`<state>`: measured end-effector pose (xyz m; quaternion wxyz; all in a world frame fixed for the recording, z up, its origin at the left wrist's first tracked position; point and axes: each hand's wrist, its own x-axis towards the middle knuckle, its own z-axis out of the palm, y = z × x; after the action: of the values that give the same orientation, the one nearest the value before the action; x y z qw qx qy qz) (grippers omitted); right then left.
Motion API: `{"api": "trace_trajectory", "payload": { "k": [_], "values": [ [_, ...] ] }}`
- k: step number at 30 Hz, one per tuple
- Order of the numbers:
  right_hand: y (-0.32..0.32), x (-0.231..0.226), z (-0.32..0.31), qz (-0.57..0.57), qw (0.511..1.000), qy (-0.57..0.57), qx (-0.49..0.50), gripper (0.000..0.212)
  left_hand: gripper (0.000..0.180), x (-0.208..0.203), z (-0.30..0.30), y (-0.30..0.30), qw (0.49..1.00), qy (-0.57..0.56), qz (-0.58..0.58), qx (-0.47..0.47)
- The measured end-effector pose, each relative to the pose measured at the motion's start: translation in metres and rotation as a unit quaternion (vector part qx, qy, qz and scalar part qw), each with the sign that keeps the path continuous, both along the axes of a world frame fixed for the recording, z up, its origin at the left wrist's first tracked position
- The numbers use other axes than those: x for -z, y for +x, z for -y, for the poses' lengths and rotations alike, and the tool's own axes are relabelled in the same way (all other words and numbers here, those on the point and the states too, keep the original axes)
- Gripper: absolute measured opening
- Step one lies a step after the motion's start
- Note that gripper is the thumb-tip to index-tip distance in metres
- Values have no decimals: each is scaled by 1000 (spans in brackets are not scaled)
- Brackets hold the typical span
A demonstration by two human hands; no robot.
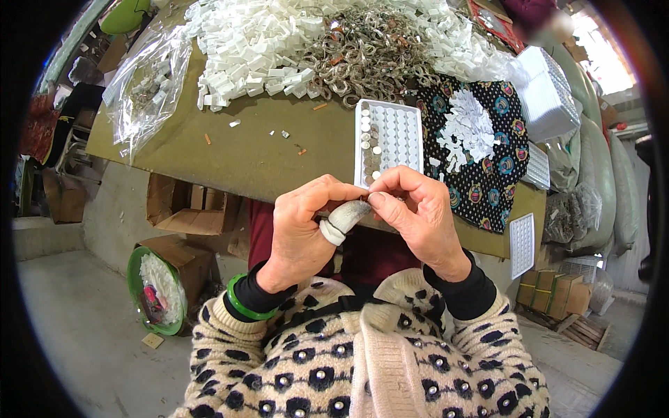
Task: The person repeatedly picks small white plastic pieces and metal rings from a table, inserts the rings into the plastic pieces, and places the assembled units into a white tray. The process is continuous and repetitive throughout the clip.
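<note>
My left hand [301, 226] and my right hand [426, 217] meet in front of the table's near edge, fingertips pinched together. Between them shows a sliver of something small and orange-brown, too hidden to name. A whitish, grey-tipped finger cover [343, 220] sits on one finger of my left hand. Just beyond the fingertips lies a white plastic tray [405, 136] with rows of small pockets. Round white pieces [366, 137] fill part of its left side, along with some darker ones.
White rectangular pieces [251, 49] and brownish loops [369, 52] are heaped at the back of the table [181, 139]. Small white pieces [468, 125] lie on a patterned black cloth [498, 184]. Stacked white trays [547, 97] stand at right. A green basket [134, 279] is on the floor.
</note>
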<state>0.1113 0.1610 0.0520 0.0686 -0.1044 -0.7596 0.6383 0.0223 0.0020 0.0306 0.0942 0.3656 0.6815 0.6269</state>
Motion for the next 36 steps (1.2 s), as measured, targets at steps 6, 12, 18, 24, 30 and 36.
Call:
{"api": "trace_trajectory", "payload": {
  "k": [6, 12, 18, 24, 30, 36],
  "values": [
    [1, 0, -1, 30, 980, -197, 19, 15, 12, 0, 4, 3, 991, 16, 126, 33],
    [1, -2, 4, 40, 973, -228, 22, 17, 12, 13, 5, -1, 817, 184, 519, 168],
    [6, -1, 11, 30, 970, -238, 36, 23, 18, 16, 5, 1, 789, 193, 558, 172],
    [6, 4, 5, -26, 950, -309, 37, 22, 21, 18, 6, 2, 737, 233, 595, 219],
    [3, 3, -5, -1, 936, -353, 8, 13, 21, 20, 7, 5, 683, 237, 650, 236],
    [7, 1, 4, -9, 993, -120, -4, 7, 20, 19, 9, 6, 706, 220, 643, 197]
  ]
}}
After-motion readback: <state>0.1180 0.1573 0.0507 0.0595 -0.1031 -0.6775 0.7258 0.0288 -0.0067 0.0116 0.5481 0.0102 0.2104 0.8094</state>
